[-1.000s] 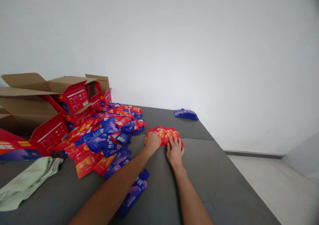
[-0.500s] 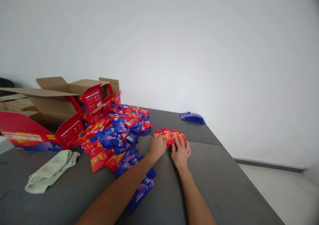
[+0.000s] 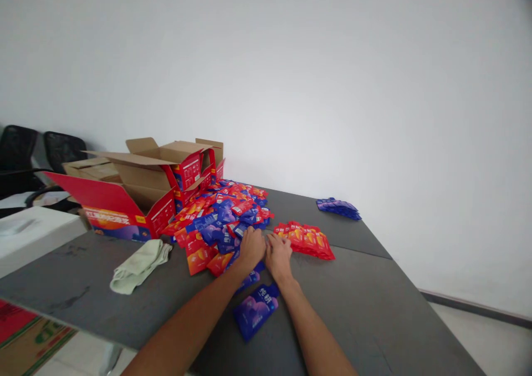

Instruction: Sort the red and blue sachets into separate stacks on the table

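Note:
Both hands are close together at the right edge of a heap of red and blue pouches [image 3: 226, 209]. My left hand [image 3: 252, 247] is closed, with its fingertips at the heap; what it grips, if anything, is hidden. Beside it, my right hand [image 3: 278, 255] has its fingers bent together, and I cannot make out anything in them. A row of overlapping red pouches [image 3: 305, 239] lies just right of my right hand. One blue pouch [image 3: 256, 311] lies flat between my forearms.
Open red cardboard boxes [image 3: 124, 204] stand at the left of the dark table [image 3: 353, 304], with a pale green cloth [image 3: 139, 266] in front. A stack of blue pouches [image 3: 338, 208] lies at the back right. Black chairs [image 3: 64, 148] and a white surface [image 3: 37, 234] are far left.
My hands have left the red row and moved left to the heap. The row now lies fanned out and uncovered. The view has turned left, showing chairs and the table's left edge.

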Motion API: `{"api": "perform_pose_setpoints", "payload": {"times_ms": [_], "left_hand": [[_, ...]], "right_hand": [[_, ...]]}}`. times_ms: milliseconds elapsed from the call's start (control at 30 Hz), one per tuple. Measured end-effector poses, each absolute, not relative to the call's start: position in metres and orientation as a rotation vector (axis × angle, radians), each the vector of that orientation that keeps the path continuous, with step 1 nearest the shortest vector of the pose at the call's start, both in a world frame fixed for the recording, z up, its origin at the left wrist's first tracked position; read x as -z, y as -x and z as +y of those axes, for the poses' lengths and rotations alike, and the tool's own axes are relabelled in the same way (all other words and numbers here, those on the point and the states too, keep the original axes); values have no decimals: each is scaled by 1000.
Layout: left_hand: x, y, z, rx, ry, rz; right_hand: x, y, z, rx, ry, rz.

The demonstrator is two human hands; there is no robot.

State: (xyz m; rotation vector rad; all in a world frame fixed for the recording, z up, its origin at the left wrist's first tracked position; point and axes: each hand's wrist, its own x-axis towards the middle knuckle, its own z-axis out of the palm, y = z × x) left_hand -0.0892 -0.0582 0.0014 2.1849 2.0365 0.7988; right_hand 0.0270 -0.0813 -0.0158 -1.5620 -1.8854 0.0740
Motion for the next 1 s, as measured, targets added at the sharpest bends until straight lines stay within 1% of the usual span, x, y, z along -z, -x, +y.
{"api": "perform_pose_setpoints", "payload": {"times_ms": [133,267,467,700,833,1000], "left_hand": [[-5,128,-57,-876,-2136,2092],[-12,162,-53,-924,-2065,2189],[-10,186,-47,-770,-2066,2322],[-6,184,-46,-838,-1855,2438],[-9,184,-46,-974,-1792,2396],[-13,182,-50,-1288,-1683,2281]], "right_hand": [[8,17,-70,-159,1343,-1998],[7,52,-60,-197,1291,-2027],[15,81,-59,-161,1419,-2127],[21,86,-62,-146,1498,-2123],[22,86,-58,-190,1447,-2074],[16,85,-60,-268,1291,-2042]]}}
